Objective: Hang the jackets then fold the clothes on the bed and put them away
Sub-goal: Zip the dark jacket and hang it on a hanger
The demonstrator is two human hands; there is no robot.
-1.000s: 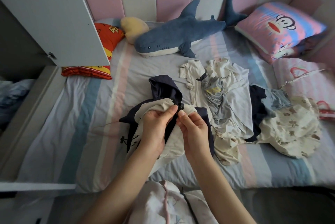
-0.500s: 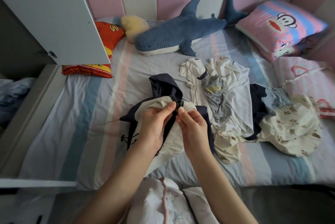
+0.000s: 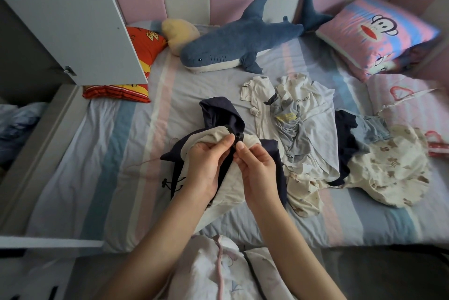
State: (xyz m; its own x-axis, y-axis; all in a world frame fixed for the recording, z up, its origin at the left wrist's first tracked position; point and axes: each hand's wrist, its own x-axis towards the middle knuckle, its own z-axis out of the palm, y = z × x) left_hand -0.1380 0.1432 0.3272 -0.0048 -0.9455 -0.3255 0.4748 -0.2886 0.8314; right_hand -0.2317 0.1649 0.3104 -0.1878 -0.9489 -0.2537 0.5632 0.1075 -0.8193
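1. The bed [image 3: 116, 178] fills most of my view, and every piece of the job lies on its striped sheet.
2. A wardrobe door [image 3: 73, 20] stands open over the bed's far left corner. I judge that the jacket goes in there.
3. The heap of clothes [image 3: 306, 134] sprawls unfolded right of centre, so by my reckoning folding has not begun.
4. The navy jacket [image 3: 218, 115], with its cream lining, lies mid-bed just beside the heap. Its hood points toward the headboard and its neck is raised off the sheet.
5. My left hand [image 3: 206, 163] has thumb and forefinger clamped on the cream edge at the neck. My right hand [image 3: 257, 166] pinches the facing edge, with the fingertips of the two hands almost meeting.
6. Between them sits a small black fastener [image 3: 237, 137], maybe a zip pull or a cord toggle; at this size I cannot tell which.
7. I judge this to be the hanging step, with the neck being sorted first. The next move calls for both pinches to hold firm while the fastener is worked. After that the jacket has to be lifted clear toward the wardrobe.
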